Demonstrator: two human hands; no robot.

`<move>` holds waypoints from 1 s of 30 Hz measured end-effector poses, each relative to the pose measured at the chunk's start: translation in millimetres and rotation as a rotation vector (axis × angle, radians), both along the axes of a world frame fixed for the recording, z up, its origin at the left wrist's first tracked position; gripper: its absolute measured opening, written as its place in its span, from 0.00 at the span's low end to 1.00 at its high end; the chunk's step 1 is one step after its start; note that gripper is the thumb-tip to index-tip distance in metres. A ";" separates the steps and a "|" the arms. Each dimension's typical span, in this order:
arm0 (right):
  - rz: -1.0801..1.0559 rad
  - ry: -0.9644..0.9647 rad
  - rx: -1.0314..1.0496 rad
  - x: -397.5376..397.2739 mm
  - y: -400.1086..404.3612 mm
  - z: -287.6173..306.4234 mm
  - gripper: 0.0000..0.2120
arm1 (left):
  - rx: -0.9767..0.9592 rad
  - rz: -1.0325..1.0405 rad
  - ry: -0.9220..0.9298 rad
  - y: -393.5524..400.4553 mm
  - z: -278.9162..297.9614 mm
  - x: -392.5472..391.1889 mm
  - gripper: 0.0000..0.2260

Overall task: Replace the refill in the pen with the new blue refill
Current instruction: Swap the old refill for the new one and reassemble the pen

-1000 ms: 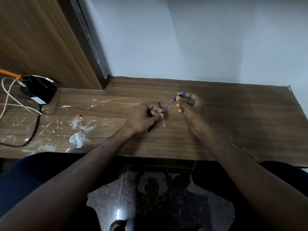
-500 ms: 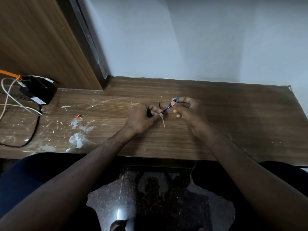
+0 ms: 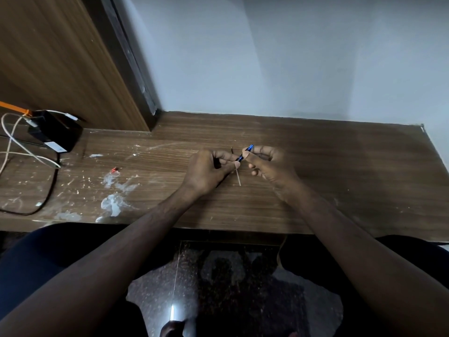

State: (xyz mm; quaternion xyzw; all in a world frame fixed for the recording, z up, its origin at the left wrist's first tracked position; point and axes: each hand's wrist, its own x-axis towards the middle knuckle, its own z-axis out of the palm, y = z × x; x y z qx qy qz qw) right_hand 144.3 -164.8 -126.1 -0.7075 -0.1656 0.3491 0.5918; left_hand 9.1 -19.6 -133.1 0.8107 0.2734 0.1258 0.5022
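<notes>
My left hand (image 3: 209, 171) is closed around a dark pen barrel, which is almost wholly hidden in the fist. My right hand (image 3: 269, 164) pinches the blue refill (image 3: 246, 152) between thumb and forefinger. The refill slants from upper right down into the left hand, and only a short blue stretch shows between the two hands. A thin pale refill (image 3: 238, 178) lies loose on the wooden table (image 3: 340, 178), just below and between my hands. Its dark tip points away from me.
A black adapter box (image 3: 54, 135) with white cables (image 3: 14, 152) and a black cable (image 3: 49, 190) sits at the table's left end. White stains (image 3: 114, 203) and a small red bit (image 3: 114, 169) mark the wood left of my hands. A wooden panel (image 3: 60, 57) rises at the back left.
My right hand has moved left toward my left hand. The visible length of blue refill between them has shrunk as it slid into the barrel.
</notes>
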 end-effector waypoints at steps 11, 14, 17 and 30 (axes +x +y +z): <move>-0.049 0.146 0.041 -4.4 4.6 3.6 0.13 | -0.140 0.048 -0.020 -7.0 0.4 1.9 0.05; -0.100 0.096 0.025 -4.1 5.8 -0.1 0.09 | -0.144 0.043 -0.019 -8.2 1.5 2.5 0.06; -0.124 0.071 -0.027 -6.0 6.4 0.0 0.13 | -0.157 0.015 -0.019 -8.6 -1.0 2.2 0.05; -0.113 0.187 -0.022 -10.7 5.1 4.6 0.15 | -0.221 0.050 0.005 -9.6 -0.6 1.2 0.03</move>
